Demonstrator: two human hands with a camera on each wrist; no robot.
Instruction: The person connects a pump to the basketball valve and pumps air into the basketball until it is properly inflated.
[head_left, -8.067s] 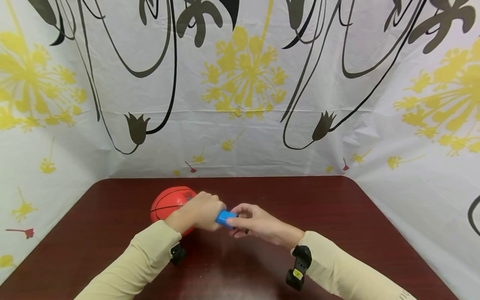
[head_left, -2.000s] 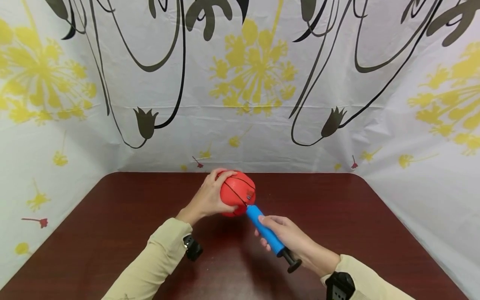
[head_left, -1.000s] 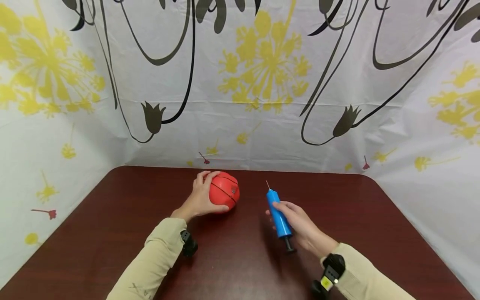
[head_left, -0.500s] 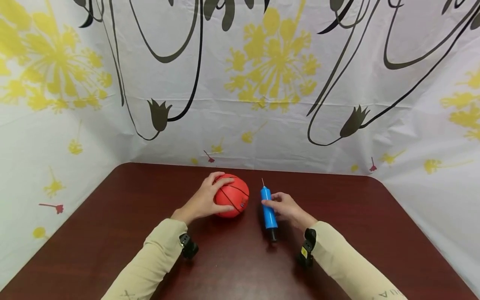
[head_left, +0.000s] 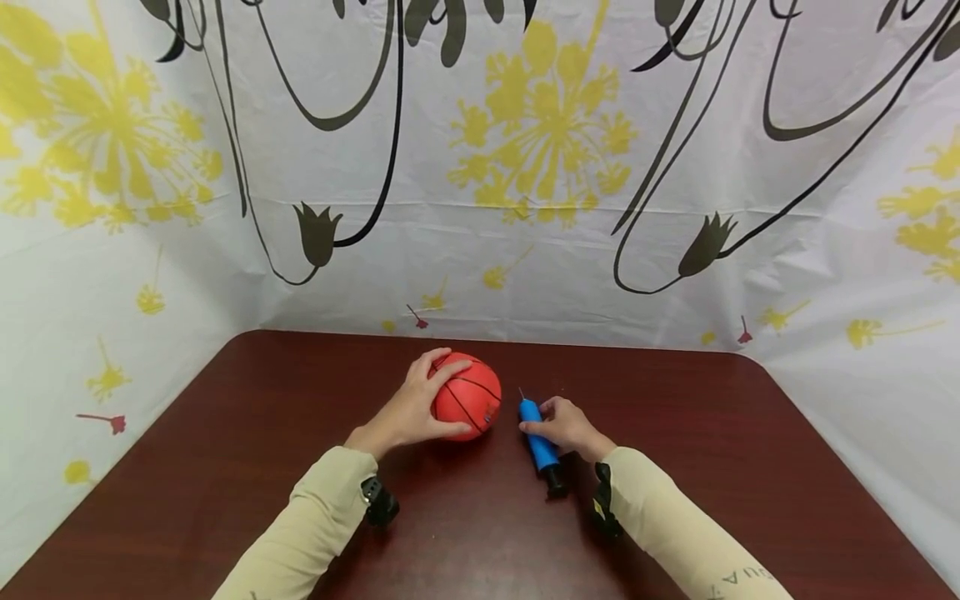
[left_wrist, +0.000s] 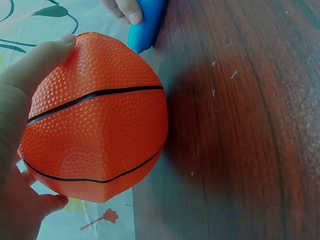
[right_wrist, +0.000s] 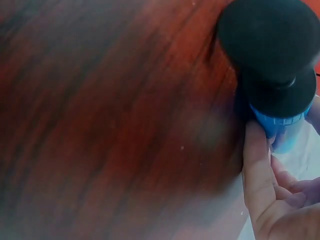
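A small red-orange basketball point(head_left: 472, 398) with black seams sits on the table left of centre; in the left wrist view its surface point(left_wrist: 100, 135) looks creased and dented. My left hand point(head_left: 408, 408) grips it from the left, thumb low in front and fingers over the top. To its right, a blue hand pump point(head_left: 537, 437) lies low over the table, its thin needle pointing away and its black handle towards me. My right hand point(head_left: 566, 427) holds the pump around the barrel from the right. In the right wrist view the black pump handle point(right_wrist: 270, 40) hides part of the barrel.
The dark red-brown wooden table point(head_left: 300, 533) has rounded far corners. A white patterned cloth point(head_left: 420, 275) hangs right behind it and along both sides. Black camera straps sit on both wrists, with a left wrist camera point(head_left: 381, 504) hanging below the sleeve.
Two seconds ago the pump's needle end met the ball; the right hand then drew it away to the right and has lowered it towards the table. The left hand keeps its grip on the ball.
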